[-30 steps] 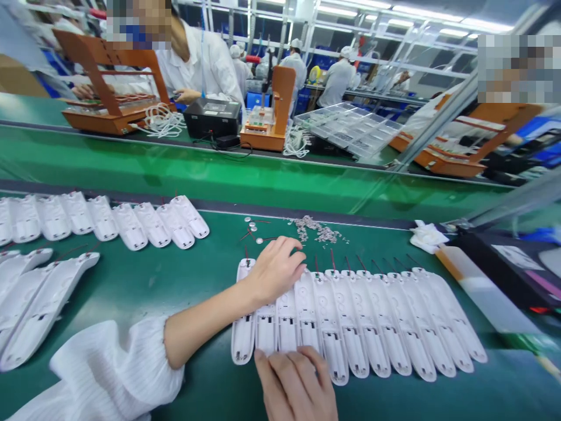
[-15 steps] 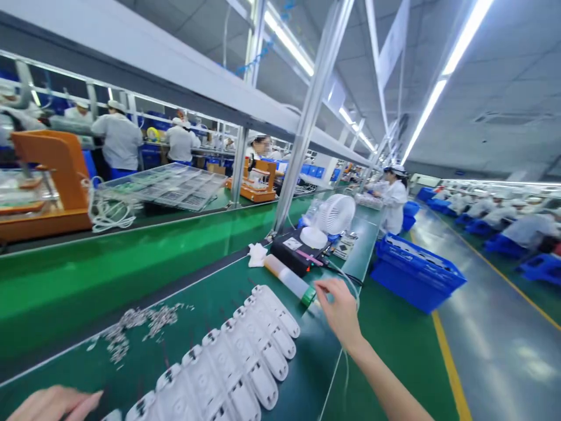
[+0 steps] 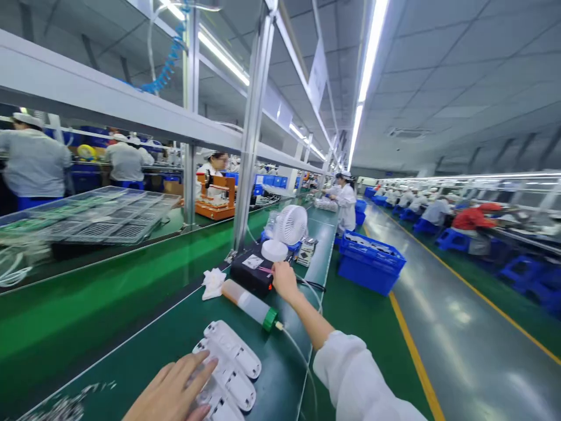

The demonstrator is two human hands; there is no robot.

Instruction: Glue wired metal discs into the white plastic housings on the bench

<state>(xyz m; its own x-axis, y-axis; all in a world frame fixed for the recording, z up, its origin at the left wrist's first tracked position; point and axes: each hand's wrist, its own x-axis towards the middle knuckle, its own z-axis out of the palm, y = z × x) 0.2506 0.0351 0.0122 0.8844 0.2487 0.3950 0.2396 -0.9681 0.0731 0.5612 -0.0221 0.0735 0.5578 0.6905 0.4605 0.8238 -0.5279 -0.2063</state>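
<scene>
My right hand [image 3: 286, 282] reaches over the black box [image 3: 249, 270] with its fingers closed on the end of pink tweezers [image 3: 265, 269] lying there. Below it is a clear dispensing tube [image 3: 250, 305] with a green cap and a thin hose. My left hand [image 3: 173, 386], fingers spread, rests over a row of white plastic housings [image 3: 232, 354] and covers part of them. It seems to touch the nearest ones; nothing shows in its grasp. Small metal parts [image 3: 65, 406] lie in a pile at the lower left.
A white fan [image 3: 291, 225] and a crumpled white tissue [image 3: 214, 283] stand around the box. A metal post [image 3: 254, 128] rises at the bench's back edge. Blue crates [image 3: 370, 266] stand on the floor to the right. Co-workers in white sit or stand farther off.
My view has swung right. My right hand has moved from beside the tube's green cap to the pink tweezers on the box. My left hand has come over the white housings.
</scene>
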